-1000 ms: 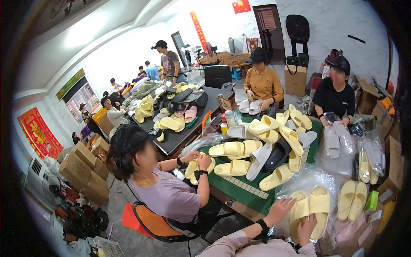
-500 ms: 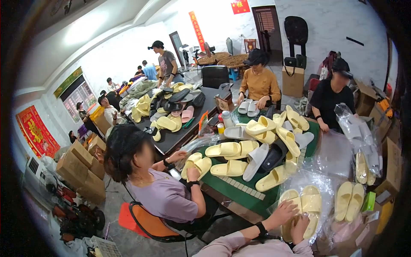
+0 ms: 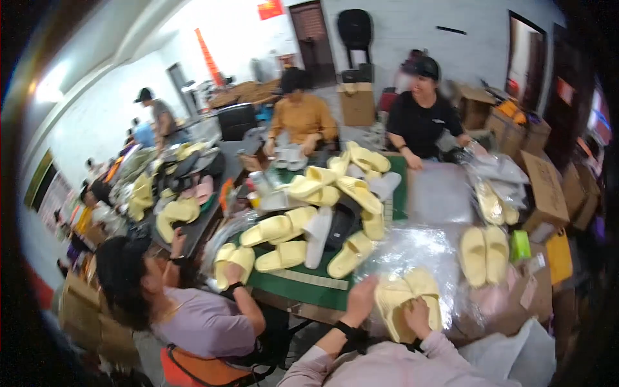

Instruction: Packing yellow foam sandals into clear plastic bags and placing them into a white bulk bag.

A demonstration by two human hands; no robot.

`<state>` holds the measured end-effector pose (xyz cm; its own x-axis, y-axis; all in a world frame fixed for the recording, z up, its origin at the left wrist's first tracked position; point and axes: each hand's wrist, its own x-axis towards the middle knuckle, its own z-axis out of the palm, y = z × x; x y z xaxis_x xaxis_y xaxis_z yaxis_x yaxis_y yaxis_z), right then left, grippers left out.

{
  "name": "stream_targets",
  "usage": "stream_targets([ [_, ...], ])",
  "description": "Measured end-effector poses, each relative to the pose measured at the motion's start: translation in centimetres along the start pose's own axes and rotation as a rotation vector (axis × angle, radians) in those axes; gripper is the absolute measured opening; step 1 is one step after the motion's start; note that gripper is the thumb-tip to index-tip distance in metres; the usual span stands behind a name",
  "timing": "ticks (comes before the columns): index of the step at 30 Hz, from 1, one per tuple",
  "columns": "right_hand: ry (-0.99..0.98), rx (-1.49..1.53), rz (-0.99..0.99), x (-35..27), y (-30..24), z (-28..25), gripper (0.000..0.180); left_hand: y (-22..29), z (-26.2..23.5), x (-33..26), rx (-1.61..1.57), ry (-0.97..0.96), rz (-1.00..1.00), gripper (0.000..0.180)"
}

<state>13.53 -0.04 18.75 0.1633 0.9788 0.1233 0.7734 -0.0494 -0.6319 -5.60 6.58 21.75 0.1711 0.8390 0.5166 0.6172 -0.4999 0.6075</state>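
Observation:
A pair of pale yellow slippers (image 3: pixel 423 284) stands close in front of me, the two pressed side by side. My right hand (image 3: pixel 418 317) grips the pair near the openings, its fingers curled onto them. By the left edge of the pair is my left hand (image 3: pixel 362 300); blur hides its fingers and whether it touches. A clear plastic sheet or bag (image 3: pixel 403 248) lies beneath and beyond the slippers. To the right, another yellow pair (image 3: pixel 483 255) rests side by side.
Piled yellow, white and black slippers (image 3: pixel 316 235) cover the green table mat (image 3: pixel 296 293). A co-worker in lilac (image 3: pixel 206 319) sits at left; others in orange (image 3: pixel 303 122) and black (image 3: pixel 425 122) are across the table. Cardboard boxes (image 3: pixel 545 193) and a bright green packet (image 3: pixel 520 245) stand at right.
The view has swung to the right. The slippers, lying flat and a little apart before, are now drawn together in my right hand. My left hand has left their top for their side.

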Motion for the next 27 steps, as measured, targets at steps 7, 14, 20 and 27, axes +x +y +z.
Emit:
stream_targets([
  [7,0.032,0.067,0.104,1.0,1.6,-1.1,0.023,0.4,-0.1,4.6,-0.252,-0.011,-0.301,0.024],
  [14,0.068,0.237,0.191,-0.1,3.0,-5.0,0.022,0.1,0.6,5.5,-0.326,-0.037,-0.338,0.025],
  [20,0.073,0.583,0.291,-1.9,3.8,-8.3,0.022,-0.4,1.8,5.3,-0.225,-0.013,-0.31,0.024],
  [27,0.101,0.757,0.335,-2.7,4.5,-10.5,0.024,0.7,0.9,8.4,-0.127,0.03,-0.164,0.017],
])
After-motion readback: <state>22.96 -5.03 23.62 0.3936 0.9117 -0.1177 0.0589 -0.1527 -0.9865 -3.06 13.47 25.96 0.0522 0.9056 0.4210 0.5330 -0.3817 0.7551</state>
